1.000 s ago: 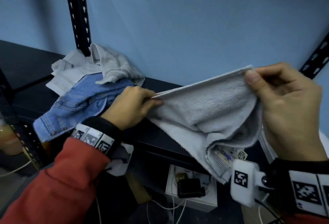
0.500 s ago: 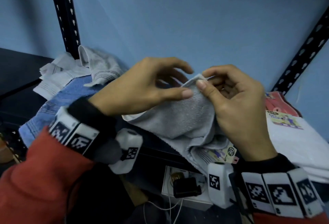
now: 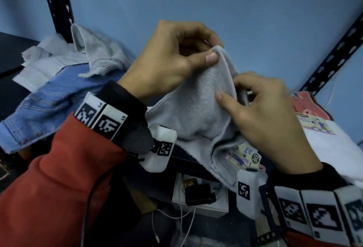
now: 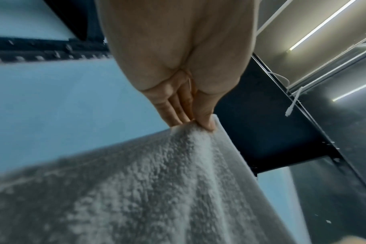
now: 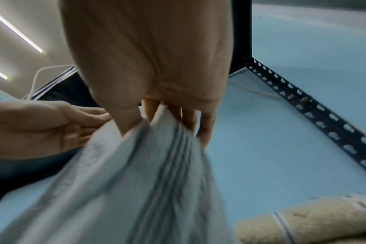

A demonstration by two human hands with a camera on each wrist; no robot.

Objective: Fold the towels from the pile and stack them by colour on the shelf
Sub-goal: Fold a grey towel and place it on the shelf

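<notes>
- Mid-fold on grey towel, centre of head view, held in the air in front of shelf; top corners look brought together, so probably first fold done.
- Next, as a judgement: second fold, which needs a regrip lower on the cloth, then placing on a matching stack.
- Left hand, upper centre: thumb and fingers pinched on the top edge of the towel. Same in left wrist view, thumb and fingertips clamped on the hem, cloth hanging below.
- Right hand, right of centre and lower: thumb in front of the cloth, fingers curled behind a side edge. Right wrist view shows the cloth gripped between thumb and fingers, blurred.
- Hands close together, not clearly touching.
- Label on the lower hanging part, lower centre.
- Pile unfolded, left of frame: blue and grey towels.
- Folded white towel with pink towel behind, right edge.
- Risk: loose lower layers could slip out of line during the regrip.
</notes>
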